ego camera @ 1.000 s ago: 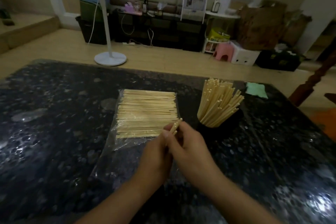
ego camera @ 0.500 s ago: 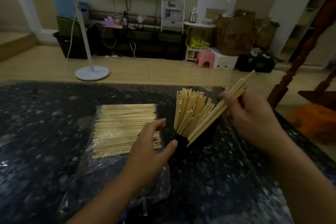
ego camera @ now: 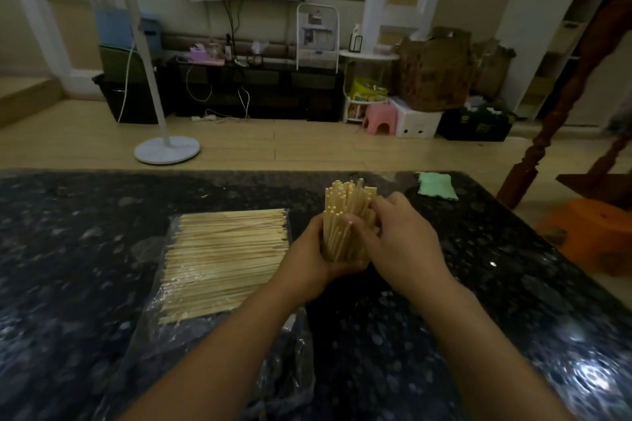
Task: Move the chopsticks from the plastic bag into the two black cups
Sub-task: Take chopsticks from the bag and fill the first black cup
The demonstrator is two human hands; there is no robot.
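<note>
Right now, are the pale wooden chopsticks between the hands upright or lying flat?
Upright: the pale wooden chopsticks point their ends upward, gripped by both hands.

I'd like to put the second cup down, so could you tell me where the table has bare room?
Bare dark table lies right of the right hand, below the green cloth, and left of the plastic bag. The middle is crowded: both hands wrap the upright chopstick bundle beside the bag.

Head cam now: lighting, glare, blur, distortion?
Head view: dim, warm room light; specular glare on the table at lower right; soft motion blur on the right hand and left hand round the upright chopsticks; wide-angle bending at the edges.
</note>
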